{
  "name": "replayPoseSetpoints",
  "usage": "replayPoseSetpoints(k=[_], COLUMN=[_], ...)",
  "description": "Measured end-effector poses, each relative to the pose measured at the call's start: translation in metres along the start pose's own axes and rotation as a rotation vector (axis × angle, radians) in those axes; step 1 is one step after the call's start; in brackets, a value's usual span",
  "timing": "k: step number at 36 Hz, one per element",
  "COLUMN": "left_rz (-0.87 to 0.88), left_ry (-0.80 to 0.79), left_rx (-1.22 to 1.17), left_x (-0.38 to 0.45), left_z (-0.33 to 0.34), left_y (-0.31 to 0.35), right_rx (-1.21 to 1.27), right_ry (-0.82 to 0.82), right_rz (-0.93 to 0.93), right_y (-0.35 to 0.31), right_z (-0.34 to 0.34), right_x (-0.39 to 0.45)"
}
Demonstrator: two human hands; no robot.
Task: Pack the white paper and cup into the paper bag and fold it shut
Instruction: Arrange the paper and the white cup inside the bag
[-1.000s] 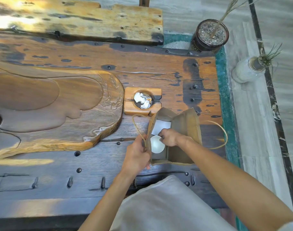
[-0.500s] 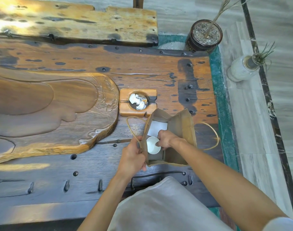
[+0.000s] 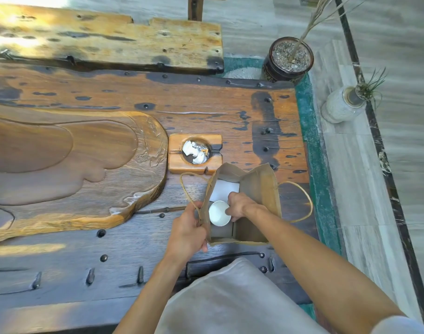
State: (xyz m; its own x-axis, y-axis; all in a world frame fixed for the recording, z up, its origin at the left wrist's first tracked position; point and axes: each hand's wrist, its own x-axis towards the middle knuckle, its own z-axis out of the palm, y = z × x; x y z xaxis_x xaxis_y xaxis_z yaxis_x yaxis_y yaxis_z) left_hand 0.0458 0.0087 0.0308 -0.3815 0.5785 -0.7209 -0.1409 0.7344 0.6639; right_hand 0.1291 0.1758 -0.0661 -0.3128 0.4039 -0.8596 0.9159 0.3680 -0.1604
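A brown paper bag (image 3: 261, 189) with twine handles stands open near the right end of the wooden table. White paper (image 3: 222, 191) lies inside it against the far-left wall. My right hand (image 3: 240, 204) reaches into the bag and grips a small white cup (image 3: 218, 213) by its rim, mouth up. My left hand (image 3: 187, 231) pinches the bag's left edge and holds the mouth apart.
A wooden ashtray (image 3: 195, 153) holding crumpled scraps sits just beyond the bag. A large carved wooden tray (image 3: 68, 165) fills the left. On the floor at the right stand a dark plant pot (image 3: 288, 60) and a pale vase (image 3: 342, 104). The table edge (image 3: 300, 131) runs close to the bag.
My right hand with the cup has sunk a little deeper inside the bag. The camera view has drifted slightly; my left hand keeps its grip.
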Motion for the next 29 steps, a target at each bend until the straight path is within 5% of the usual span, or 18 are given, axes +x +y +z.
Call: replayPoseSetpoints(k=[19, 29], left_rz=[0.052, 0.080], left_ry=[-0.021, -0.030], left_rx=[0.018, 0.039], left_x=[-0.008, -0.009], left_z=[0.011, 0.016], left_y=[0.004, 0.005], right_rx=[-0.118, 0.075], right_ry=[0.050, 0.145], right_rz=[0.074, -0.046], right_y=[0.002, -0.006], right_z=[-0.030, -0.040], right_x=[-0.026, -0.062])
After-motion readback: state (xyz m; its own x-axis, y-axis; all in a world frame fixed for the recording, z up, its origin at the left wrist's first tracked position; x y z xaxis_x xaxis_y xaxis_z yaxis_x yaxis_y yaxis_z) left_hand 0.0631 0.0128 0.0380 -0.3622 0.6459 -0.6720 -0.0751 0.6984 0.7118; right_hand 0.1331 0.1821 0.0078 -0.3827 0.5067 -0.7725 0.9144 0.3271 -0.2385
